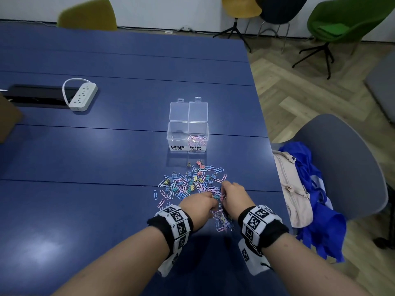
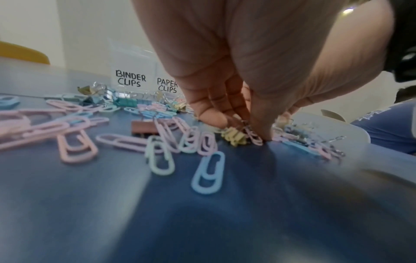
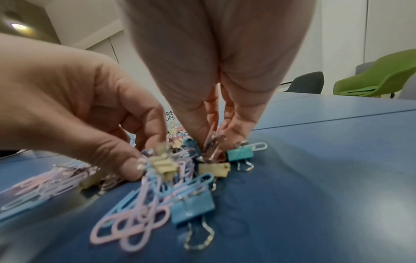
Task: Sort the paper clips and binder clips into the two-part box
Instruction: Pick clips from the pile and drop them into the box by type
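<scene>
A clear two-part box (image 1: 187, 133) stands open on the blue table, labelled BINDER CLIPS on the left and PAPER CLIPS on the right. Pastel paper clips (image 1: 197, 140) lie in its right part; the left part looks empty. In front of it spreads a mixed pile of clips (image 1: 192, 181). Both hands reach into the pile's near edge. My left hand (image 2: 243, 129) pinches a yellow binder clip (image 2: 234, 137) by its wire handles. My right hand (image 3: 213, 142) pinches the wire handles of another yellow binder clip (image 3: 213, 170). A blue binder clip (image 3: 193, 208) lies nearer the right wrist camera.
A white power strip (image 1: 83, 96) and a black cable tray (image 1: 32, 95) sit at the far left. The table's right edge runs close to my right hand. A grey chair (image 1: 342, 167) there holds a pink bag (image 1: 292, 189) and blue cloth (image 1: 320, 221).
</scene>
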{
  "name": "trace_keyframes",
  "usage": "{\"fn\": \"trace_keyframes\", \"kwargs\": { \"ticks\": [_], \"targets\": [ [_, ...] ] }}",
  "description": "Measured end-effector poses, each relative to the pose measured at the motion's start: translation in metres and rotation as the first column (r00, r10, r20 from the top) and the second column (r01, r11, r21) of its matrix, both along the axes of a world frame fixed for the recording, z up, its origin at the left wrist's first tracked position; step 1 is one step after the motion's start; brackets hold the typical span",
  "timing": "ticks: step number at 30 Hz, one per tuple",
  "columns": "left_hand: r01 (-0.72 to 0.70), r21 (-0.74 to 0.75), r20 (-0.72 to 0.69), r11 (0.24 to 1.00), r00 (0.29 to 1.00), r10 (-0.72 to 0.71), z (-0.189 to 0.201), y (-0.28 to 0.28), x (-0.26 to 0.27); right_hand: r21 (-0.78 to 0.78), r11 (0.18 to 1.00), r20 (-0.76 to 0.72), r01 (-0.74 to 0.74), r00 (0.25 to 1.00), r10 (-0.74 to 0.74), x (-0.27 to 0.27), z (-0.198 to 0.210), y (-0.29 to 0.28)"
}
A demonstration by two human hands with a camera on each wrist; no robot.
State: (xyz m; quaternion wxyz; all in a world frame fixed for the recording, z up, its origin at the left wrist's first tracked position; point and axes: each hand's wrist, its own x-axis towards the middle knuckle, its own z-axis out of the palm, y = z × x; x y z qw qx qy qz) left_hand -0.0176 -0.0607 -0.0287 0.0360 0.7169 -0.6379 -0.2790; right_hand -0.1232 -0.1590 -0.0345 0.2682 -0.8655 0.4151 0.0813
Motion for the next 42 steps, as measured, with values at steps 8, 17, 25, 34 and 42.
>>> {"fn": "trace_keyframes", "kwargs": {
  "ticks": [8,17,25,34,42],
  "targets": [
    [-0.113,-0.008,-0.068,0.994,0.991,0.112,0.008,0.006,0.027,0.203,0.940,0.165,0.273,0.937,-0.307,-0.011,0.000,-0.011],
    [-0.551,0.200,-0.517,0.810,0.643,0.565,0.013,0.015,0.065,0.907,0.355,0.174,0.228,0.564,-0.807,-0.013,0.010,-0.030],
    [-0.699,0.394,-0.738,0.597,0.147,0.658,0.018,0.014,0.086,0.939,0.278,0.115,0.204,0.573,-0.812,0.005,0.021,-0.030],
    [-0.425,0.099,-0.202,0.900,0.877,0.437,0.025,0.007,0.103,0.171,0.985,0.067,-0.034,0.997,0.023,0.047,0.032,-0.037],
    [-0.043,0.124,0.172,0.991,0.985,0.021,0.005,-0.004,0.104,-0.162,0.882,-0.259,-0.442,0.882,0.394,0.055,0.023,-0.008]
  ]
}}
